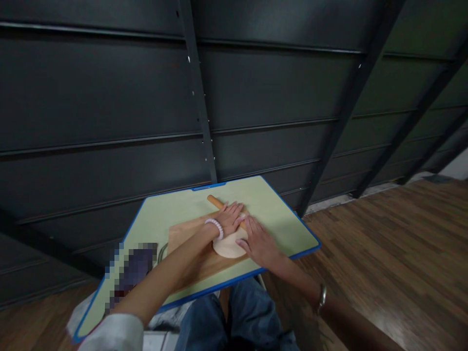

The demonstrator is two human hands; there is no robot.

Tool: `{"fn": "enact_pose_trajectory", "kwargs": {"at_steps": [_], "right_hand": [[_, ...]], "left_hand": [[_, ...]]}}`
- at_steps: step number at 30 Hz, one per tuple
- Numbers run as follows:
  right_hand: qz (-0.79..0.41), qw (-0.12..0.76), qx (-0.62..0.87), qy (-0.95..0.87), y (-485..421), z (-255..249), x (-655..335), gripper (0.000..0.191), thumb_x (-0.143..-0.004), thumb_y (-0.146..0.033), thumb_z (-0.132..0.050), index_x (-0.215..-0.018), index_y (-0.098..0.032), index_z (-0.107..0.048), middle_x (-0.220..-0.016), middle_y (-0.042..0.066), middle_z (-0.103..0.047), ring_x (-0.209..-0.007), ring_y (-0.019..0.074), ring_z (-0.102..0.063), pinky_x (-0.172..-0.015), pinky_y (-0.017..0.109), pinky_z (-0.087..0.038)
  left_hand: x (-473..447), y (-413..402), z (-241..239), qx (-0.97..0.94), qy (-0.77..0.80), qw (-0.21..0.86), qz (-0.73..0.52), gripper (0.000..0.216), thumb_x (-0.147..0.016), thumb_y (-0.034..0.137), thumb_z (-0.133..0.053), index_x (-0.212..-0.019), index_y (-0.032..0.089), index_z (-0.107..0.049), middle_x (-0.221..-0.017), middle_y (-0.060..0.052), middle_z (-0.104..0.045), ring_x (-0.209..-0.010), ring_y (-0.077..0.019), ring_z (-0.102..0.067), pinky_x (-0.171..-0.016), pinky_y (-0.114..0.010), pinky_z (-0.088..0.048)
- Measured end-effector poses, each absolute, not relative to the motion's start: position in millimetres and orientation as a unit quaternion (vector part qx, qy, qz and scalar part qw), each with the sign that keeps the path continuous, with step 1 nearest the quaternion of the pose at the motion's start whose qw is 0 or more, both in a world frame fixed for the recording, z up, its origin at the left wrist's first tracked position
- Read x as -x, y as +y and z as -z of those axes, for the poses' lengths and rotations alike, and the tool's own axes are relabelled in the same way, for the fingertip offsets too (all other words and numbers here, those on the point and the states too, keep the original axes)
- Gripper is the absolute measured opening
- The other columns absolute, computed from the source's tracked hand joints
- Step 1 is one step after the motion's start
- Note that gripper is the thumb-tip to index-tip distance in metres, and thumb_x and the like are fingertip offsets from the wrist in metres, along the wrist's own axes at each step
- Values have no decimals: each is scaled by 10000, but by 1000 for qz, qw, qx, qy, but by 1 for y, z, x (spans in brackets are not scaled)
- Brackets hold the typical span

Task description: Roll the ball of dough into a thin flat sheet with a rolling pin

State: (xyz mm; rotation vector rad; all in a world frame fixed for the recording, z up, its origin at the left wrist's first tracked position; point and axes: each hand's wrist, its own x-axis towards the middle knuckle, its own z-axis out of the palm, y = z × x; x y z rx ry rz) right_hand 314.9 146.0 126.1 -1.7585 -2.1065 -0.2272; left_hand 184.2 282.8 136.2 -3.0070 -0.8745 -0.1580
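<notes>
A wooden rolling pin (215,201) lies slanted across a round, flat sheet of pale dough (228,246), its far-left end sticking out past my hands. My left hand (231,218) rests on top of the pin with its fingers stretched out flat; a beaded bracelet is on that wrist. Lower right, my right hand (259,242) has its fingertips over the pin's near part and its thumb spread apart over the dough. Both hands hide much of the pin. Under the dough is a wooden board (177,234), partly covered by my left forearm.
The board stands on a small pale-green table (285,214) with a blue rim. A dark blurred-out object (137,268) lies at its left side. Behind rises a dark panelled wall (270,87) with metal ribs. My knees (226,312) are under the near edge. Wood flooring (387,234) spreads to the right.
</notes>
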Motion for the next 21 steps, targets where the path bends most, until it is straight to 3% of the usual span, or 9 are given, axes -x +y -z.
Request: {"fn": "enact_pose_trajectory", "kwargs": {"at_steps": [8,13,17,21], "right_hand": [[64,167,663,-727,170,-135,-335,522,-954,-388,-300,-1303,-23,-431,-1291,218,-508,-1220,261,-458,-1003,385,-388],[23,105,659,-745,186,-137,-355,441,-986,-295,-198,-1150,-119,-567,-1059,142,-650,-1008,193,-605,-882,302,-447],[38,73,605,-792,196,-137,-364,397,-984,-259,-229,-1175,-117,-548,-1059,137,-651,-1011,189,-598,-883,305,-436],[32,77,609,-788,187,-139,-357,388,-979,-329,-249,-1125,-161,-567,-1037,124,-657,-982,190,-612,-842,285,-455]], "left_hand": [[-216,295,-141,948,-312,-33,57,540,-954,416,-165,-1399,141,-301,-1448,-119,-352,-1364,-213,-247,-1119,-428,-157],[-228,298,-147,944,-327,-40,35,476,-948,351,-212,-1313,135,-428,-1393,-120,-435,-1333,-224,-314,-1113,-450,-163],[-221,290,-152,950,-308,-43,29,418,-945,279,-217,-1221,169,-512,-1316,-90,-522,-1294,-192,-375,-1108,-457,-170],[-203,278,-152,951,-303,-43,46,416,-937,281,-236,-1237,175,-504,-1358,-88,-482,-1309,-181,-353,-1109,-429,-195]]}}
